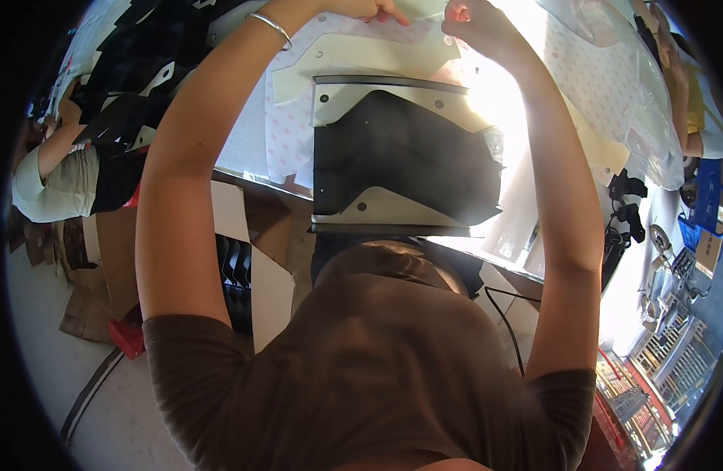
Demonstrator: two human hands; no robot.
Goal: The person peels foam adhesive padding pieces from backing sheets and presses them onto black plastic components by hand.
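At the top edge, my left hand (367, 9) is partly cut off, with fingers stretched toward a pale backing sheet (291, 137) printed with small pink marks. My right hand (479, 27) is to its right, thumb and fingers pinched together; what they grip, if anything, is too small to make out. Below both hands is a cream shaped piece (353, 53) with small round holes. Nearer me lies a black angled sheet (404, 153) over a cream panel (346, 94) with dark holes, with black strips along its far and near edges.
Black cut pieces (145, 47) are heaped at the far left, beside another person's arm (59, 137). Clear plastic film (651, 118) covers the right side. Below the table, an open cardboard box (271, 290) holds black parts. A black cable (506, 322) hangs at right.
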